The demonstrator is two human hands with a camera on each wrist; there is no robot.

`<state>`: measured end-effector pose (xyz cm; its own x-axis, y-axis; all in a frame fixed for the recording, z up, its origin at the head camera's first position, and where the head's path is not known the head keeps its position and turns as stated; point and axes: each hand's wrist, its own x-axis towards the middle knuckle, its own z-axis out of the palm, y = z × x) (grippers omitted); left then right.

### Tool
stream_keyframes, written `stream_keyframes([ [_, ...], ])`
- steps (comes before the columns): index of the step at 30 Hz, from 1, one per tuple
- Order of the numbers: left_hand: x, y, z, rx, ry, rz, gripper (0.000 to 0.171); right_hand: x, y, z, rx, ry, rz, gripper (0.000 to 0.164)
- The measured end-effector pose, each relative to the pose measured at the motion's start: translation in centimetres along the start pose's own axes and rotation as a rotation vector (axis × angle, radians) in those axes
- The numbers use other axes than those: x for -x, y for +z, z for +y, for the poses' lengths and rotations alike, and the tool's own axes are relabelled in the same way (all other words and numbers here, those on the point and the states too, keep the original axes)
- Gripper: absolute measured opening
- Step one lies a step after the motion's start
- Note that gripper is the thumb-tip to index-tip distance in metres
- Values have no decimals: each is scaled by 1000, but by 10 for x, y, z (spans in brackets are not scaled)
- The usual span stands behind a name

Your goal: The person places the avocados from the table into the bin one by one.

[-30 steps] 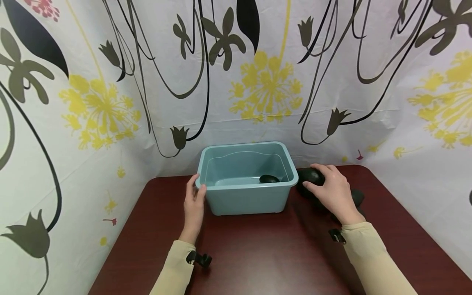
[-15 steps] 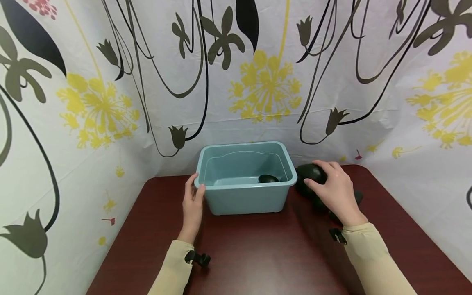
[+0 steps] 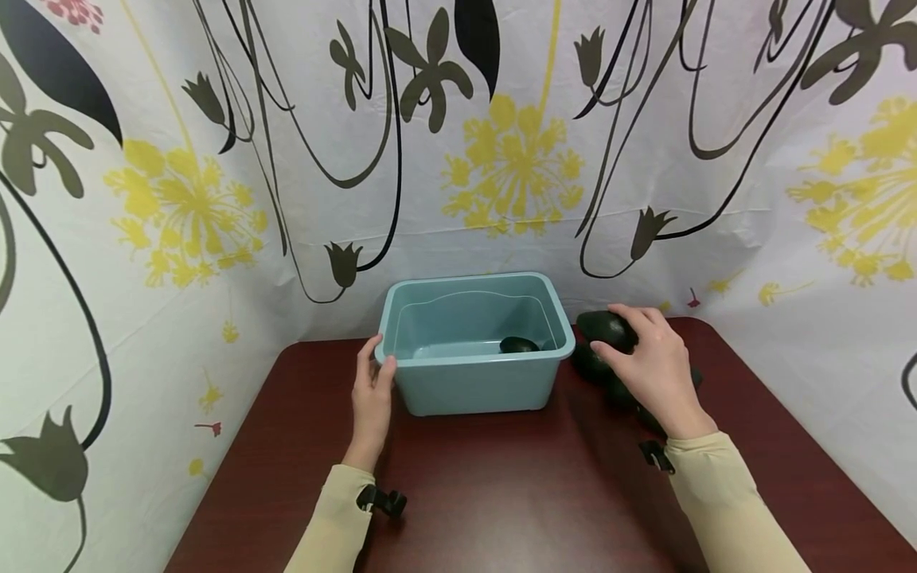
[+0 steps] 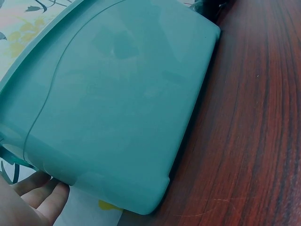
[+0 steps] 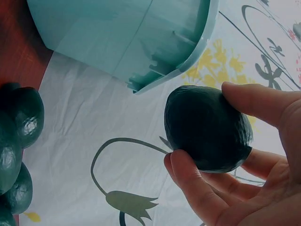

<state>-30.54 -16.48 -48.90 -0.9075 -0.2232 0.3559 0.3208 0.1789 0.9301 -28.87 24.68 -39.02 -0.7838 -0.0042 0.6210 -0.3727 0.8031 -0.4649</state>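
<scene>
My right hand point(image 3: 652, 370) grips a dark green avocado point(image 5: 202, 127) between thumb and fingers, just right of the blue-green plastic bin point(image 3: 473, 386). In the right wrist view the held avocado is apart from the others, with the curtain behind it. Several more avocados point(image 5: 29, 117) lie on the table below, partly hidden by the hand in the head view. One avocado point(image 3: 519, 344) lies inside the bin, toward its right end. My left hand point(image 3: 370, 406) holds the bin's left front corner, its fingers point(image 4: 54, 200) against the end wall below the rim.
The dark red wooden table point(image 3: 494, 493) carries the bin near its back edge. A white curtain point(image 3: 458, 199) with flower prints hangs close behind and along both sides. Black camera mounts point(image 3: 382, 501) sit on both wrists.
My right hand has raised the avocado slightly off the others, opening a gap over the avocado below. The left hand stays at the bin's corner.
</scene>
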Motion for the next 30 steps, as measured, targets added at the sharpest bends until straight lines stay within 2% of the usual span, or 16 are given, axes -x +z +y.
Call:
stream_keyframes([
  [7, 1, -1, 4, 20, -22, -27, 50, 2, -4, -6, 0, -32, 30, 57],
  [14, 8, -2, 30, 11, -28, -43, 54, 2, -6, -14, -9, -62, 51, 58],
  [16, 9, -3, 33, 10, -26, -40, 54, 2, -6, -16, -11, -68, 53, 58],
  [24, 0, -2, 2, 19, -23, -12, 52, 2, -5, -27, -29, -100, 59, 59],
  [30, -2, -1, -1, 3, -4, 1, 51, 5, -6, -34, -45, -116, 51, 60],
])
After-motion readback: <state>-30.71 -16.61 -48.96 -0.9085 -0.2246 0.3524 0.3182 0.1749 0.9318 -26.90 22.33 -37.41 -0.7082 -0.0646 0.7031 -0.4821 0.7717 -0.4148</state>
